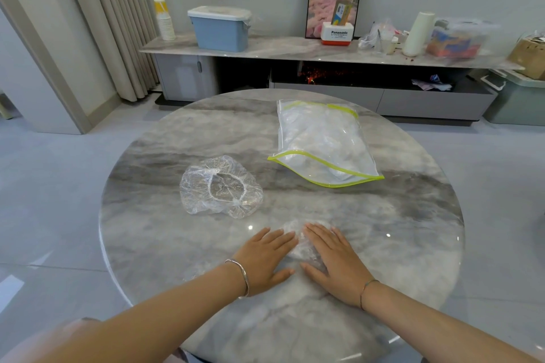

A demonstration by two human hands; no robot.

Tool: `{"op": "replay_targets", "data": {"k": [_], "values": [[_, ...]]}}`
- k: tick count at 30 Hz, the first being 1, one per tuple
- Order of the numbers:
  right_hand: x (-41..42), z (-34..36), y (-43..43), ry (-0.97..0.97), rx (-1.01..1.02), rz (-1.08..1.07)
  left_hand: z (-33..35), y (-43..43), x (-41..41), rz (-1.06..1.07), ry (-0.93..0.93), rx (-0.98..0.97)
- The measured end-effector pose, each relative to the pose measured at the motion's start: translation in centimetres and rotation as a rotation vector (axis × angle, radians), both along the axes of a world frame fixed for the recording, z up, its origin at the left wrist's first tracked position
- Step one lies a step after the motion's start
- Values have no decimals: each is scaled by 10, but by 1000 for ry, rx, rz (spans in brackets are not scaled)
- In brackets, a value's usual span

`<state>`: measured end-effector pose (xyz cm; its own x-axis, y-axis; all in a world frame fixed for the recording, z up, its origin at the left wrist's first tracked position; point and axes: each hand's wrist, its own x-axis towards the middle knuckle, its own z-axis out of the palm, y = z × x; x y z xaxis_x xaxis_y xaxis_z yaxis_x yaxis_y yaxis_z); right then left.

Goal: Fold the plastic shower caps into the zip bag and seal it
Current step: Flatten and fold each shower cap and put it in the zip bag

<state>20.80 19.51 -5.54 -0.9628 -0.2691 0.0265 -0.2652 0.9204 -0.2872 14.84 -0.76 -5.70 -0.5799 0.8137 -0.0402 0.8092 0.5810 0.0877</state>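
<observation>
Head view: my left hand (265, 256) and right hand (333, 256) lie flat with fingers straight, pressing one shower cap (298, 244) onto the table (147, 244) and gripping nothing. A second cap (221, 186) waits unfolded beyond. The one zip bag (324, 144), farther off, already holds caps — count unclear — and looks unsealed.

- "Panasonic" in dark letters on the front of a white box (337, 33) with a red base, standing on the sideboard (265, 48); a smaller line beneath it is too small to read.
- Card (341, 12) in the box: print illegible.
</observation>
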Motion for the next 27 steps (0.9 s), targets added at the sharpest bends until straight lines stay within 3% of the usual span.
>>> {"op": "replay_targets", "data": {"k": [3,12,15,22,27], "values": [[-1,6,2,177,-28,42,3,1,-3,-6,0,10],[-3,3,5,85,-100,-20,10,19,-13,7,69,205],[-6,5,5,51,-262,-85,14,18,-13,133,11,155],[-9,6,2,-104,-670,-316,10,8,-16,438,-393,384],[-14,4,-1,-104,-740,-462,12,8,-15,488,-340,322]]}}
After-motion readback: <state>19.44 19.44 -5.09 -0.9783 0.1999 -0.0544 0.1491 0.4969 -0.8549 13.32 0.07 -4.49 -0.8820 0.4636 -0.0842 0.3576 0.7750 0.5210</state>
